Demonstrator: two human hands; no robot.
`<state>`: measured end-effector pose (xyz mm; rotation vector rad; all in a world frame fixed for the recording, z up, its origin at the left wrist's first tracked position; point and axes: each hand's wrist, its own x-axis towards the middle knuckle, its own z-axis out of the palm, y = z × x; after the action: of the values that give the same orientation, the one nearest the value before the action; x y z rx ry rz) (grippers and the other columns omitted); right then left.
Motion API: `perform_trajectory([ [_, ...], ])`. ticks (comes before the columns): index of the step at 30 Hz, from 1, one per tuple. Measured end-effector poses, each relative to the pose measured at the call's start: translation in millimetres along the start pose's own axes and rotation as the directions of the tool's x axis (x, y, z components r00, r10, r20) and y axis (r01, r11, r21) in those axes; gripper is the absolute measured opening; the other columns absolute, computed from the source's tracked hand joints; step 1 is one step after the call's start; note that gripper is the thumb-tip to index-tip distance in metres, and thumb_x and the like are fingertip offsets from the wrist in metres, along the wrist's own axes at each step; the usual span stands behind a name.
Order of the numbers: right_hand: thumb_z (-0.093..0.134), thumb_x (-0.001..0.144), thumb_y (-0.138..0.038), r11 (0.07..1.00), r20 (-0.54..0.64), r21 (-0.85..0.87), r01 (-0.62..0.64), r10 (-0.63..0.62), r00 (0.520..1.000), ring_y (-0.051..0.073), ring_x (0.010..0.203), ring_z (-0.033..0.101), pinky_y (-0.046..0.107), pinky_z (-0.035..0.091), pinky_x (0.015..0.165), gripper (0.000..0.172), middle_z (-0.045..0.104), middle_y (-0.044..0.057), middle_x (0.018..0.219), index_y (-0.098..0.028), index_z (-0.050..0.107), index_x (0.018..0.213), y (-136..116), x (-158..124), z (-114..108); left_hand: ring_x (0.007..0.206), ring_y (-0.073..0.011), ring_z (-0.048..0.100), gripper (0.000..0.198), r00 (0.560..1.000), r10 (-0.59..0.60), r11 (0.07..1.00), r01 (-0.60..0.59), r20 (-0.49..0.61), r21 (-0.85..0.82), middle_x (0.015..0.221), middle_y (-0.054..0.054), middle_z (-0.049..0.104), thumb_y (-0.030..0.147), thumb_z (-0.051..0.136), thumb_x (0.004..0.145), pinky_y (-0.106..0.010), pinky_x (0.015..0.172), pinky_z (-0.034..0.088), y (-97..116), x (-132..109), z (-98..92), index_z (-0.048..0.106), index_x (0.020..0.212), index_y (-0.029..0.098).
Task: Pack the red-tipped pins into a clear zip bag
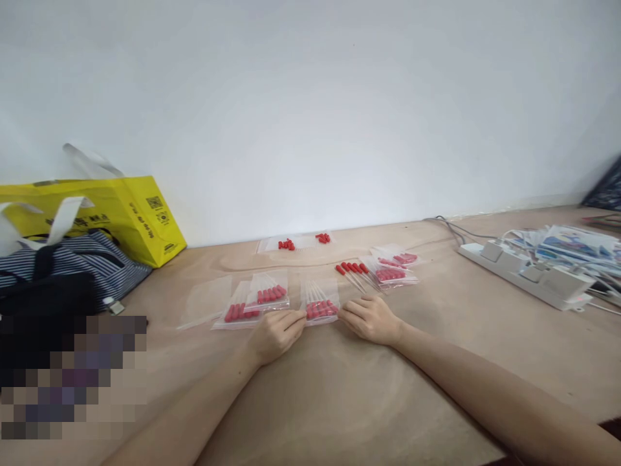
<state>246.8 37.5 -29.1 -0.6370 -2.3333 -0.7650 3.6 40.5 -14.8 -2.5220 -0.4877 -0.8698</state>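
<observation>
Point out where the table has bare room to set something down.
Bare table lies between the left forearm and right forearm, and from the right forearm to the power strip. Crowded: around the left hand and right hand, among bags of red-tipped sticks; far left, by the yellow bag.

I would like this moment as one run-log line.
left hand: at bag, near left corner | right hand: at bag, near right corner | bag: on table, red-ended sticks inside | loose sticks: beyond right hand

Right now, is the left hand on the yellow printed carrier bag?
No, the left hand is at the clear plastic bag holding red-tipped white sticks.
</observation>
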Motion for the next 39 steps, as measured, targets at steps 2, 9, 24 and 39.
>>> perform_trajectory([
  [2, 0.036, 0.088, -0.015, 1.0, -0.011, -0.021, 0.015, -0.015, 1.0, 0.008, 0.051, 0.042, 0.027, 0.022, 0.05, 0.025, 0.053, 0.0, 0.061, -0.015, 0.056, 0.073, 0, 1, -1, 0.064, -0.0157, 0.064, 0.021, 1.0, 0.008, 1.0, -0.008, -0.004, 0.019, 0.075, -0.004, 0.068, 0.011, 0.042, 0.084, -0.026, 0.055, 0.051, 0, 2, -1.7, 0.062, 0.077, 0.016],
  [9, 0.037, 0.086, -0.014, 0.999, -0.036, -0.015, -0.044, 0.043, 0.998, 0.008, 0.051, 0.042, 0.026, 0.022, 0.051, 0.024, 0.054, 0.0, 0.062, -0.015, 0.056, 0.072, -1, 1, 2, 0.073, -0.0163, 0.062, 0.018, 0.999, -0.019, 0.999, 0.02, -0.039, 0.038, 0.079, -0.004, 0.067, 0.011, 0.044, 0.083, -0.032, 0.07, 0.052, 3, 9, -2.1, 0.06, 0.082, 0.017],
  [24, 0.038, 0.086, -0.015, 0.998, -0.063, 0.023, -0.053, 0.055, 0.997, 0.009, 0.052, 0.042, 0.026, 0.022, 0.05, 0.021, 0.052, 0.0, 0.061, -0.015, 0.055, 0.073, -10, 10, 1, 0.074, -0.0172, 0.06, 0.017, 0.992, 0.114, 0.992, -0.11, -0.063, 0.053, 0.077, -0.006, 0.067, 0.008, 0.046, 0.083, -0.032, 0.073, 0.049, 17, 35, 17.9, 0.061, 0.076, 0.012],
  [39, 0.039, 0.082, -0.012, 0.996, -0.042, 0.045, -0.082, 0.084, 0.996, 0.01, 0.052, 0.042, 0.026, 0.023, 0.051, 0.018, 0.054, 0.001, 0.062, -0.015, 0.054, 0.073, -4, 3, 1, 0.07, -0.0163, 0.061, 0.013, 0.992, 0.061, 0.997, -0.055, -0.114, 0.059, 0.073, -0.005, 0.066, 0.004, 0.049, 0.08, -0.035, 0.075, 0.05, 3, 7, -0.7, 0.059, 0.079, 0.013],
])
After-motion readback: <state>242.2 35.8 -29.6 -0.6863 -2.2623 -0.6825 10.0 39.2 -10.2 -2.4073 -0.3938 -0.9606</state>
